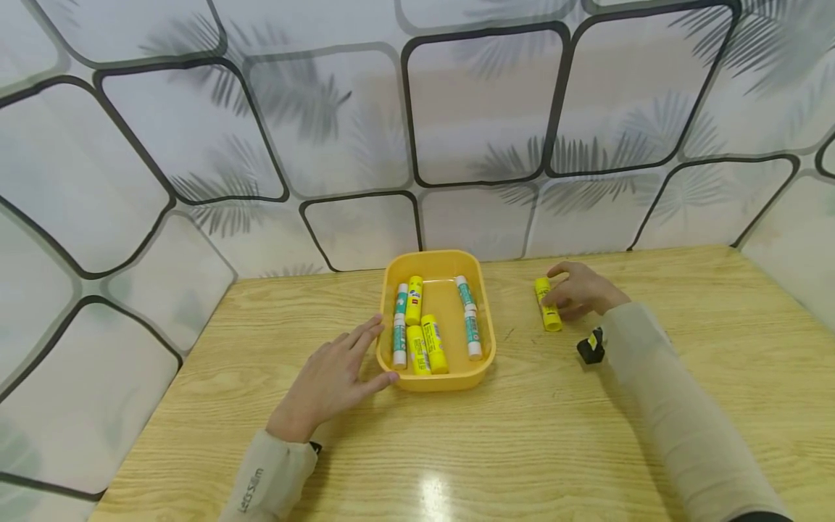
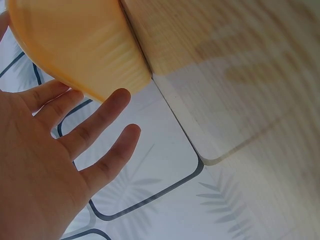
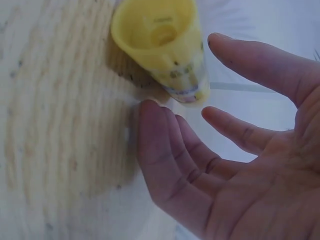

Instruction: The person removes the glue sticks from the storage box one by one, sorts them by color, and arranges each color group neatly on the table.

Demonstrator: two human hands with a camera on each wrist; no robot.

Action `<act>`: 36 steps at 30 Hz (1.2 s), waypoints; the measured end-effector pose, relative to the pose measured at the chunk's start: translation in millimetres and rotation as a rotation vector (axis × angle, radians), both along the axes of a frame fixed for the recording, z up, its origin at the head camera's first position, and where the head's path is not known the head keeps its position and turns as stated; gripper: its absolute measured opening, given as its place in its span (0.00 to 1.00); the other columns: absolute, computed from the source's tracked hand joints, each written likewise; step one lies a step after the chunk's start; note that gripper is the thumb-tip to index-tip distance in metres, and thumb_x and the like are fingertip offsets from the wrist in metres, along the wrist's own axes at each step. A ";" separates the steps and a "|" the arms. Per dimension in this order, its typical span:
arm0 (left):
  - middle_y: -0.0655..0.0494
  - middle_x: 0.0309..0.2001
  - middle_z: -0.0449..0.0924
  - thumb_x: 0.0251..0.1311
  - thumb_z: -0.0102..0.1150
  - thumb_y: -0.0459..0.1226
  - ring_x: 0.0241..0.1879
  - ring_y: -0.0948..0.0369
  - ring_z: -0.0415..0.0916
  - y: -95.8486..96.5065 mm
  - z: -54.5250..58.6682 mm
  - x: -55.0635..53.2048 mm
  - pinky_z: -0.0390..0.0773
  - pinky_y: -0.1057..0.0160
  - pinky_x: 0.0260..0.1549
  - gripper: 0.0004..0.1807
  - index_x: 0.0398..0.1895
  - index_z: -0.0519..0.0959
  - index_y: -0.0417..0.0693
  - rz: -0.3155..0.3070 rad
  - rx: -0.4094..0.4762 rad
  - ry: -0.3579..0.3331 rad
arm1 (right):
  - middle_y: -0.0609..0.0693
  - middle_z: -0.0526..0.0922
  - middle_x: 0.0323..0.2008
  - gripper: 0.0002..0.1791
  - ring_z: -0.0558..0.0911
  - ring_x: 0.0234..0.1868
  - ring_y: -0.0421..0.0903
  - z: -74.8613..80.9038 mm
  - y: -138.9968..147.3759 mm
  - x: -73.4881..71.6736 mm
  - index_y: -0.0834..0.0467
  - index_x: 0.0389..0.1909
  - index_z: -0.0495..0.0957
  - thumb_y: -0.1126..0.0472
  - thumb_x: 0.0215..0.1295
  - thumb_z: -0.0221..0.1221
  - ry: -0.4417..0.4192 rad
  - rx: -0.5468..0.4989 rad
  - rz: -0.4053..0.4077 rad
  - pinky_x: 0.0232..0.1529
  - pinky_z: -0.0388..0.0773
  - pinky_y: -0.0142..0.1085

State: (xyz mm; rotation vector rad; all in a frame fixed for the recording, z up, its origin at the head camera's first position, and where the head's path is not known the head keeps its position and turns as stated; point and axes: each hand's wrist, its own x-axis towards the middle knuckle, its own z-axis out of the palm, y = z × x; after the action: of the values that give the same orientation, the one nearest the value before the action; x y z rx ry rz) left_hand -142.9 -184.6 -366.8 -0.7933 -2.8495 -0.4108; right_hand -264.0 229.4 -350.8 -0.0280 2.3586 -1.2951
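Note:
At the left rim of a yellow plastic tray [image 1: 485, 370] my left hand [image 1: 335, 380] rests its fingertips, fingers spread and nearly straight. The left wrist view shows those fingers [image 2: 112, 107] against the tray's outer wall [image 2: 100, 55]. Inside lie yellow glue sticks [image 1: 433, 344] and slim white-and-green glue sticks [image 1: 472, 335], in groups along the left and right sides. My right hand [image 1: 580, 290] is at a yellow glue stick [image 1: 551, 319] lying on the table right of the tray. In the right wrist view, its thumb and fingers are bent loosely and stand apart beside the glue stick [image 3: 175, 65], not closed round it.
The wood-grain table [image 1: 522, 449] meets a patterned wall panel [image 1: 483, 109] close behind the tray. A small black device [image 1: 591, 346] sits at the right wrist. Side panels bound the table at left and right.

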 end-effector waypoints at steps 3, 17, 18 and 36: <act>0.46 0.75 0.62 0.65 0.59 0.60 0.63 0.41 0.73 0.1 0.3 -0.1 0.75 0.40 0.57 0.45 0.74 0.66 0.38 -0.001 0.002 -0.003 | 0.71 0.67 0.60 0.44 0.76 0.46 0.54 7.2 2.6 -0.8 0.74 0.75 0.48 0.65 0.67 0.62 0.003 0.013 0.000 0.47 0.84 0.47; 0.46 0.76 0.61 0.66 0.58 0.61 0.61 0.41 0.74 0.5 0.7 0.5 0.76 0.40 0.56 0.44 0.74 0.67 0.38 0.003 0.006 -0.006 | 0.73 0.58 0.70 0.40 0.69 0.63 0.68 56.8 -8.7 -11.4 0.70 0.77 0.48 0.65 0.72 0.58 0.050 -0.018 -0.006 0.53 0.82 0.52; 0.46 0.76 0.61 0.66 0.58 0.61 0.61 0.41 0.74 0.7 0.5 0.5 0.76 0.40 0.56 0.44 0.74 0.67 0.38 0.002 0.008 -0.006 | 0.72 0.57 0.70 0.40 0.68 0.63 0.68 58.9 -11.0 -12.1 0.70 0.77 0.48 0.64 0.72 0.57 0.044 -0.020 -0.009 0.53 0.82 0.52; 0.46 0.75 0.62 0.67 0.58 0.60 0.62 0.41 0.73 0.8 -0.9 0.9 0.74 0.39 0.58 0.43 0.74 0.66 0.39 0.012 0.000 -0.015 | 0.67 0.63 0.68 0.37 0.71 0.62 0.64 78.6 -65.4 -11.8 0.65 0.77 0.53 0.65 0.73 0.57 0.053 -0.185 -0.023 0.57 0.79 0.53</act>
State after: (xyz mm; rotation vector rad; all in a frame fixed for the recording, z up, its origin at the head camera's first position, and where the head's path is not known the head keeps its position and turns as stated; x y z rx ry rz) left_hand -142.0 -183.8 -367.7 -0.7767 -2.8663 -0.4163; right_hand -275.8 164.1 -272.2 -0.0936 2.2807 -1.5377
